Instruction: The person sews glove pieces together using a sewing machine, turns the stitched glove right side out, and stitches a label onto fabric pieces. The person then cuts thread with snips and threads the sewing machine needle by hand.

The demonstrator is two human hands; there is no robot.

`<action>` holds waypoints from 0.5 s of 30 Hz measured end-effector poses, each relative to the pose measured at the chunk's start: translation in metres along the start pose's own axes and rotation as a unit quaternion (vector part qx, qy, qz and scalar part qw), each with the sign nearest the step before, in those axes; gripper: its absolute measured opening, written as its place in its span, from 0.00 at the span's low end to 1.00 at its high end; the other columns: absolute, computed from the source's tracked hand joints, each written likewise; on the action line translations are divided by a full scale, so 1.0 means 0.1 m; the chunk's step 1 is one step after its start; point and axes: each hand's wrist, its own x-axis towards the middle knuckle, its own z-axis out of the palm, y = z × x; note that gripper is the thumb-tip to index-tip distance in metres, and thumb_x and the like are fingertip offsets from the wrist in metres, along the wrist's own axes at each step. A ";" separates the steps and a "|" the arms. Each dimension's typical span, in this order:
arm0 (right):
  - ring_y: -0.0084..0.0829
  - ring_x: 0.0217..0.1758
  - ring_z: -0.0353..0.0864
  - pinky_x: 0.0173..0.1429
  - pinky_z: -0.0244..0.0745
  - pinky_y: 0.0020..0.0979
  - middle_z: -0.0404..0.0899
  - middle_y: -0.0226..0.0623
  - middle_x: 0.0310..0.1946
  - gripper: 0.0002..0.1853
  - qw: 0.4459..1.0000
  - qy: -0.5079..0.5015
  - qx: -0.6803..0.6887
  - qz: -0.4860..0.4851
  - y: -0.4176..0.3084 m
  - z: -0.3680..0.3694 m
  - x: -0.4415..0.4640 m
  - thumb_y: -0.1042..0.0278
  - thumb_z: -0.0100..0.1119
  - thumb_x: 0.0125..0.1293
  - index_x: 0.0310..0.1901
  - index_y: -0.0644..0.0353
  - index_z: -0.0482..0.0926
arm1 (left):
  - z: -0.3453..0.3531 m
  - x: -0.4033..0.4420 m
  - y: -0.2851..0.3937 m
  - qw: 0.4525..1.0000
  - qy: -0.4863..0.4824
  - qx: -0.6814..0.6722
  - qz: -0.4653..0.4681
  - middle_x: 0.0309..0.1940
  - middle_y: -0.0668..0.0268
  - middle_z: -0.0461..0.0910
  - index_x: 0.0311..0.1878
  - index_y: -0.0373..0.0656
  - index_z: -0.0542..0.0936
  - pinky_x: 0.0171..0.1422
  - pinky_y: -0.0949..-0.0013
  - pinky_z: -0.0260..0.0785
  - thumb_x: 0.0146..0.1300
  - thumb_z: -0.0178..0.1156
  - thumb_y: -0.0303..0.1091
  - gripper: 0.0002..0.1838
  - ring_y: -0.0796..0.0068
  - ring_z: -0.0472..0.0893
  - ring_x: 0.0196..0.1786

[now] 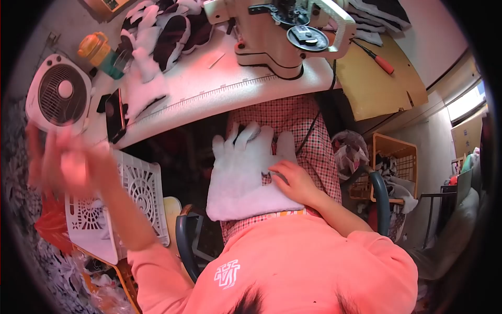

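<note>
Dark hair wisps (250, 302) & a pink sweatshirt (293, 261) w/ a white logo sit closest to the cam. Past them, a white fluffy glove-shaped piece (232, 180) lies across the person's lap, on red-black checked cloth (324, 162), its finger parts pointing toward the tabletop (196, 83). R hand (295, 182) rests on the piece's right side, palm down, fingers loosely apart, touching near the thumb part. L hand (73, 162) is up on the far left, in front of the fan's (58, 91) lower edge & above the white basket (141, 193); it's smeared by motion, so can't tell if it's wide or narrow, or holding anything.

On the tabletop: sewing machine (266, 49) at top center, heap of white & dark fluffy pieces (149, 34) to its left, then a bottle (99, 48) w/ yellow lid (teal body, tilted in view), fan & dark phone (115, 116) nr the left end. Ruler marks run along the near edge. A red-handled tool (384, 65) lies on a tan board (366, 91) at right. Below, an orange crate (396, 140) w/ what seem to be fabric scraps (400, 186), plus a bagged bundle (349, 152) beside it. Chair armrests (380, 201) flank the person.
</note>
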 end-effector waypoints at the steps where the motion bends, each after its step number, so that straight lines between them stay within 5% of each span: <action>1: 0.49 0.45 0.79 0.51 0.76 0.43 0.78 0.46 0.43 0.12 1.000 0.005 0.001 -0.001 0.01 -0.03 0.00 0.69 0.58 0.63 0.47 0.63 0.79 | 0.67 0.09 0.04 0.998 0.051 -0.019 -0.029 0.43 0.61 0.83 0.43 0.34 0.80 0.49 0.70 0.72 0.66 0.62 0.36 0.13 0.72 0.80 0.43; 2: 0.49 0.45 0.79 0.50 0.76 0.43 0.78 0.46 0.43 0.12 1.000 0.008 -0.006 -0.001 0.02 -0.06 0.00 0.69 0.58 0.63 0.47 0.62 0.80 | 1.12 -0.08 -0.23 0.996 -0.009 -0.073 -0.048 0.40 0.66 0.84 0.40 0.42 0.82 0.54 0.65 0.68 0.62 0.64 0.39 0.11 0.71 0.81 0.45; 3: 0.49 0.45 0.79 0.50 0.76 0.43 0.78 0.46 0.42 0.12 1.000 0.010 -0.015 -0.002 0.04 -0.09 0.00 0.69 0.58 0.63 0.47 0.62 0.80 | 1.44 -0.26 -0.18 0.979 -0.139 0.091 -0.122 0.38 0.70 0.83 0.35 0.53 0.83 0.57 0.58 0.62 0.56 0.67 0.42 0.07 0.69 0.80 0.46; 4: 0.49 0.45 0.79 0.50 0.76 0.43 0.78 0.46 0.42 0.12 1.000 0.014 -0.015 -0.005 0.07 -0.10 -0.02 0.69 0.58 0.63 0.47 0.62 0.80 | 1.71 -0.52 -0.26 0.960 -0.221 0.099 -0.144 0.36 0.72 0.82 0.33 0.59 0.84 0.59 0.55 0.57 0.54 0.68 0.44 0.06 0.68 0.79 0.46; 6: 0.49 0.44 0.79 0.49 0.76 0.43 0.78 0.45 0.42 0.12 0.999 0.015 -0.049 -0.002 0.14 -0.14 -0.04 0.69 0.58 0.63 0.48 0.61 0.80 | 2.01 -0.73 0.01 0.918 -0.331 0.162 -0.147 0.34 0.71 0.81 0.32 0.57 0.85 0.58 0.54 0.57 0.54 0.67 0.45 0.06 0.68 0.78 0.47; 11: 0.48 0.43 0.79 0.48 0.77 0.44 0.78 0.44 0.42 0.12 0.998 0.016 -0.063 0.004 0.28 -0.16 -0.09 0.69 0.58 0.62 0.47 0.60 0.80 | 2.59 -0.93 0.14 0.948 -0.318 0.004 0.004 0.38 0.70 0.79 0.33 0.55 0.85 0.59 0.58 0.57 0.54 0.66 0.41 0.05 0.67 0.76 0.50; 15: 0.48 0.43 0.80 0.47 0.77 0.44 0.78 0.44 0.42 0.13 0.997 0.013 -0.071 -0.005 0.29 -0.17 -0.10 0.70 0.58 0.61 0.48 0.60 0.79 | 2.85 -0.91 0.15 0.923 -0.358 0.084 0.110 0.41 0.68 0.78 0.32 0.53 0.85 0.58 0.59 0.61 0.55 0.64 0.37 0.03 0.67 0.75 0.51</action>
